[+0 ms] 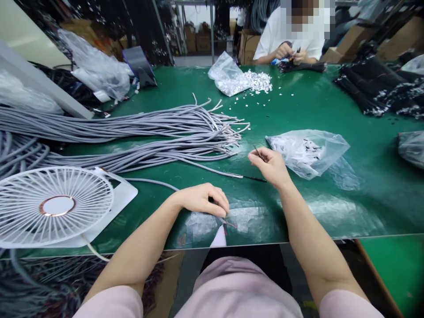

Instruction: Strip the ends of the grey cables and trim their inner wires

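Two grey cable bundles (126,128), one black-tipped cable (217,171) and one white fan (58,206) are seen. One co-worker (272,39) is counted.

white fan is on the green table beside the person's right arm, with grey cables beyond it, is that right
Not quite: the head view shows the white fan beside the person's left arm, not the right. It is on the green table, with grey cables beyond it.

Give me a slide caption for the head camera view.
Left hand over a grey cable, right hand pinching something thin and dark, bunches of grey cables lying on the green tabletop.
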Available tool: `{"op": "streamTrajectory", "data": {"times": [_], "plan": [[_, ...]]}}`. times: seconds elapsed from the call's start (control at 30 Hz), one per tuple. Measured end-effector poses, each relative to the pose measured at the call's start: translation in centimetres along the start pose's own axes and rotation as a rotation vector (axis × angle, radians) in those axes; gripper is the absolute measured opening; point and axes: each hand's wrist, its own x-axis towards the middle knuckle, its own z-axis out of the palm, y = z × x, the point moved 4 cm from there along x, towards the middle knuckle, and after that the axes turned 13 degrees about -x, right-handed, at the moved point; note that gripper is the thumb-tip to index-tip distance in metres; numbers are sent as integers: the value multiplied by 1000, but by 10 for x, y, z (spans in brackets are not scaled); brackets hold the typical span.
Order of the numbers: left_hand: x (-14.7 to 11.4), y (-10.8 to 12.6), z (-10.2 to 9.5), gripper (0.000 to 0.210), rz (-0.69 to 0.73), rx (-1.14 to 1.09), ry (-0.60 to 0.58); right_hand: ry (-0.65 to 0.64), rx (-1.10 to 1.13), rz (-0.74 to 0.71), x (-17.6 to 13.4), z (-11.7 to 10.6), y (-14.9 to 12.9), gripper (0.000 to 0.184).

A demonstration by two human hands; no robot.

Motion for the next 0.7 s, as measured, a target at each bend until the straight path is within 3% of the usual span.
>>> {"op": "streamTrajectory", "data": {"times": [0.07,0.2,0.27,0.37,0.43,0.57,0.7], "plan": [[1,-4,-5,23,-51,56,117,-29,-202,-40,-1,-1,3,29],[-4,-12,-34,23,-7,231,646,-189,-648,-28,-5,2,8,27],[-7,-14,-43,19,74,373,789,-286,-795,-18,-7,3,10,25],[-1,-15,-45,18,137,612,793,-300,-920,-86,-9,-1,4,23],[10,-16,-43,21,105,763,723,-299,-934,-179,-12,-1,-4,20],[31,-16,-35,22,-15,1014,562,-431,-958,-262,-22,11,-16,23],[35,-10,-31,15,38,973,544,-445,-1018,-250,-25,24,-20,28]]}}
